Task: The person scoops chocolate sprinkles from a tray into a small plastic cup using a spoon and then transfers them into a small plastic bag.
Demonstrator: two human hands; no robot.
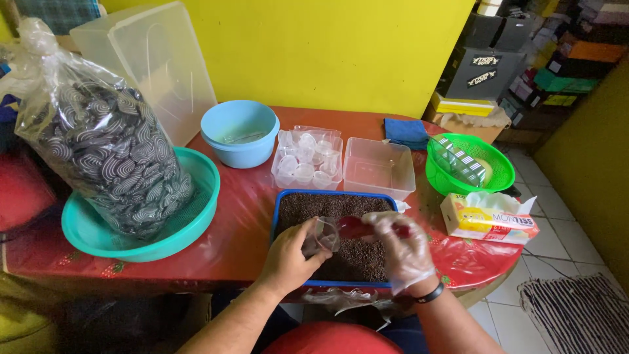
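We see the left hand (pixel 288 259) bare, its fingers curled around a small clear plastic cup (pixel 325 235) that it holds tilted over a blue tray (pixel 278 213) filled with dark brown granules (pixel 327 204). The right hand (pixel 403 252), in a thin transparent glove, has its fingers closed on a red scoop (pixel 357 227), whose bowl sits right at the mouth of the cup, just above the granules. The tray rests at the near edge of the red tabletop (pixel 239 226). Behind it we find a clear container of small empty cups (pixel 306 159) and, just beside that on the right, an empty clear container (pixel 379 167). Further left stands a light blue bowl (pixel 240 131), and at the left edge a teal basin (pixel 141 239) carries a big clear bag of black-and-white striped pieces (pixel 108 151). A clear lidded box (pixel 154 59) leans behind the bag. To the right are a green basket (pixel 469 162), a tissue packet (pixel 488 219) and a folded blue cloth (pixel 406 131).
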